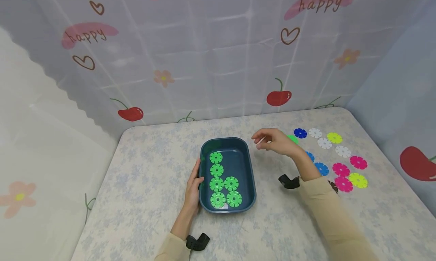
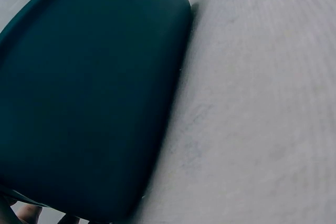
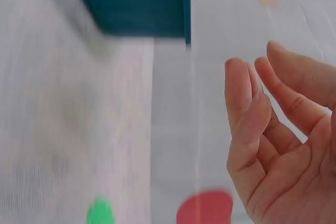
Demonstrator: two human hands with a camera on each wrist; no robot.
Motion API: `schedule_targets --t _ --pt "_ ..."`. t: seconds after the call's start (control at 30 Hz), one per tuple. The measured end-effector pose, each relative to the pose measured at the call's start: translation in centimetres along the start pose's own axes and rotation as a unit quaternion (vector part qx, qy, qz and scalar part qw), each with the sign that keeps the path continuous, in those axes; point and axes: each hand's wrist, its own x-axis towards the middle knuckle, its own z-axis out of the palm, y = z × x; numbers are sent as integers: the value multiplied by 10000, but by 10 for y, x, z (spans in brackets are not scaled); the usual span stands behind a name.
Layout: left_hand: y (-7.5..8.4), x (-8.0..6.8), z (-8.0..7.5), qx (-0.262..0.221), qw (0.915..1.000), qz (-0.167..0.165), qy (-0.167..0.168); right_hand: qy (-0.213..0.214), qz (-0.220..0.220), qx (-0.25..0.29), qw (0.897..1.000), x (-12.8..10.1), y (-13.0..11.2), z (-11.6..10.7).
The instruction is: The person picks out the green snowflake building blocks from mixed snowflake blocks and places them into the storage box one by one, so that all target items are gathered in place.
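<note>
Sorting green discs into the tray (image 1: 252,177) near the tabletop's middle. Left hand (image 1: 193,188) rested flat against its left wall; right hand (image 1: 276,141) hovered, fingers loose and empty, over a green disc (image 1: 293,138) toward the far right corner. Next, probably: pinching that disc.

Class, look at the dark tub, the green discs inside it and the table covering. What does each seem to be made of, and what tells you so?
The tub looks like moulded plastic, dark teal, smooth with rounded corners and a soft sheen. The green discs seem to be hard plastic: flat, bright, with evenly notched edges. The table covering is probably printed cloth or vinyl; its pale floral pattern looks matt, and the left wrist view hints at a fine weave.
</note>
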Motion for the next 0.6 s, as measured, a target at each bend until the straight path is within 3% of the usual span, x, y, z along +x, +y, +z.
schedule_targets --t 0.17,0.3,0.47,0.6 --pt "0 -1 0 -19 10000 -41 -14 651 758 287 9946 -18 21 -30" --pt "0 -1 0 -10 10000 -23 1 1241 1179 195 9850 -29 34 -49" --pt "1 -1 0 20 10000 -51 23 1989 1766 283 9636 -36 53 -61" --pt "1 -2 0 25 10000 -61 33 2330 2194 506 9461 -40 68 -67"
